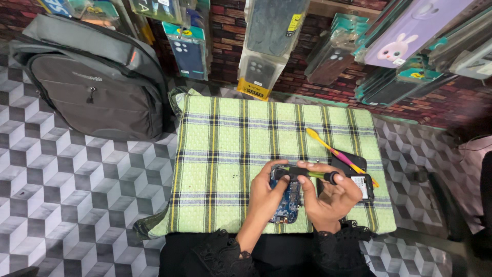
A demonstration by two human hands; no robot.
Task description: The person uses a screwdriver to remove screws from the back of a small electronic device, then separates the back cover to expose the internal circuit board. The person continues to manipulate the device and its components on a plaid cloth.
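Observation:
My left hand (266, 197) grips an opened phone (287, 200) whose blue circuit board shows, holding it on the green plaid cloth (220, 154). My right hand (330, 197) holds a screwdriver (312, 175) with a black and yellow-green handle, lying sideways with its tip over the top end of the phone. Both hands touch the phone near the cloth's front edge.
A yellow and pink toothbrush (333, 150) lies on a black phone part (351, 161), with a second black phone part (363, 185) next to it, right of my hands. A grey backpack (97, 82) leans at the back left. Packaged phone cases (266, 46) hang on the brick wall.

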